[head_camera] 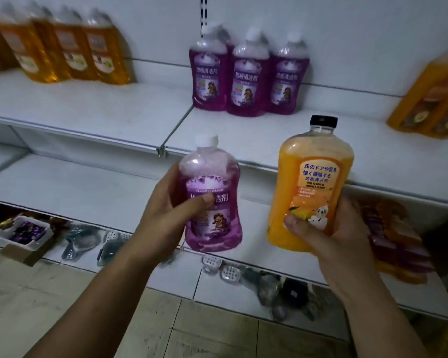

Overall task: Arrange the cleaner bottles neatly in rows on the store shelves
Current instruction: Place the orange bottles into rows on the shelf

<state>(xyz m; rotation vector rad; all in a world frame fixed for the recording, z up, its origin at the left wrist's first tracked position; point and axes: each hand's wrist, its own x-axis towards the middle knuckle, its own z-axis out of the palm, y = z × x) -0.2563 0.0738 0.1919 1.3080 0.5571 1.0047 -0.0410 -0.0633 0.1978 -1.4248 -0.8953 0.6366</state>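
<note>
My left hand [166,210] grips a purple cleaner bottle [215,223] with a white cap, held upright in front of the shelves. My right hand [329,233] grips an orange cleaner bottle [313,182] with a black cap by its lower part, tilted slightly right. On the upper shelf [308,135], a cluster of purple bottles [248,78] stands near the back wall. A row of amber bottles [70,47] stands at the upper left. More orange bottles [435,96] stand at the far right.
The lower shelf [70,187] runs under my hands. Below it, the bottom level holds a small white box [29,232], drain covers and brushes [109,246]. Orange and red packs [393,244] sit at the lower right. Beige floor tiles [62,301] lie below.
</note>
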